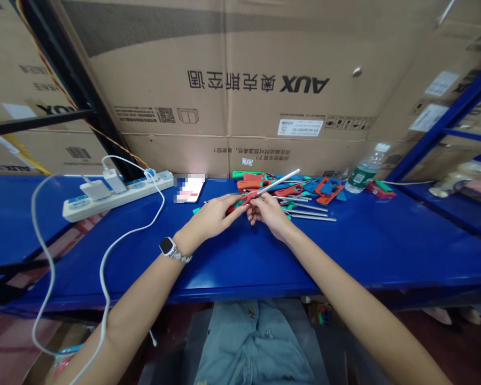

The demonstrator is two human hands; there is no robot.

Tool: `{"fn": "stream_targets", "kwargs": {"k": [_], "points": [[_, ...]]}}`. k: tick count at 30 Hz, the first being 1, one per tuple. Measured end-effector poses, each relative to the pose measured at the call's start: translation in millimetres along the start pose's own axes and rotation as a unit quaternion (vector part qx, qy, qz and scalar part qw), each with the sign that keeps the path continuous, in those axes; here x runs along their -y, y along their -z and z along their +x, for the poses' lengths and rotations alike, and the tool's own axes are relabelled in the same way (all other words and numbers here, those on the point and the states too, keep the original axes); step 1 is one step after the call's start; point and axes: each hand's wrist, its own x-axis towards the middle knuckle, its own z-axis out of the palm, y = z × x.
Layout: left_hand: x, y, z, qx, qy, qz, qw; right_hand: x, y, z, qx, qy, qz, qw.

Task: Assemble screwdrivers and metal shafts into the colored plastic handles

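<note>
A long-nosed lighter (279, 182) with a red handle and a silver tube is held above the blue table, its tube slanting up to the right. My left hand (213, 218) is closed on the handle from the left. From the other side, my right hand (273, 215) has its fingers curled against the handle where the tube begins. Behind and under the hands lies a pile of lighters, with red and green handles (260, 184) and silver tubes (315, 216) pointing right. The pile's middle is partly hidden by my hands.
A phone (191, 190) lies left of the pile. Further left stands a white power strip (124, 195) with chargers and a trailing white cable (104, 267). Orange and blue plastic pieces (328, 190), a water bottle (363, 171) and a red packet (380, 190) are on the right. Cardboard (248, 43) walls the back.
</note>
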Motion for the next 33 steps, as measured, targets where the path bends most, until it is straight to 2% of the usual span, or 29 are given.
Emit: {"fn": "stream_targets", "kwargs": {"k": [4, 6, 9, 11, 13, 15, 18, 21, 23, 25, 30, 33], "points": [[-3, -3.2, 1, 0.017, -0.006, -0.012, 1.000, 6, 4, 1, 0.028, -0.015, -0.002, 0.999], [-5, -6.6, 3, 0.006, 0.006, -0.035, 0.999, 13, 4, 2, 0.030, -0.017, -0.031, 0.999], [-8, -14.2, 8, -0.035, 0.025, -0.099, 0.994, 28, 3, 9, 0.020, 0.012, -0.129, 0.991], [-10, -21.0, 12, -0.041, 0.072, -0.197, 0.977, 40, 0, 15, 0.013, 0.061, -0.220, 0.973], [-14, -28.0, 15, -0.032, 0.142, -0.334, 0.931, 46, -3, 22, 0.005, 0.108, -0.319, 0.941], [-16, -33.7, 17, -0.030, 0.200, -0.460, 0.865, 45, -6, 28, -0.010, 0.140, -0.403, 0.904], [-17, -38.8, 18, -0.055, 0.263, -0.564, 0.781, 32, -8, 34, -0.019, 0.158, -0.462, 0.873], [-13, -41.1, 15, -0.079, 0.292, -0.613, 0.730, 19, -7, 35, -0.013, 0.173, -0.477, 0.862], [-10, -41.5, 14, -0.085, 0.286, -0.640, 0.708, 15, -4, 32, -0.003, 0.191, -0.484, 0.854], [-8, -40.5, 13, -0.095, 0.281, -0.651, 0.699, 13, 2, 28, 0.008, 0.205, -0.485, 0.850], [-8, -33.8, 12, -0.126, 0.304, -0.638, 0.697, 11, 26, 18, 0.048, 0.266, -0.466, 0.842], [-8, -31.6, 11, -0.130, 0.311, -0.631, 0.699, 9, 37, 15, 0.097, 0.269, -0.431, 0.856]]}}
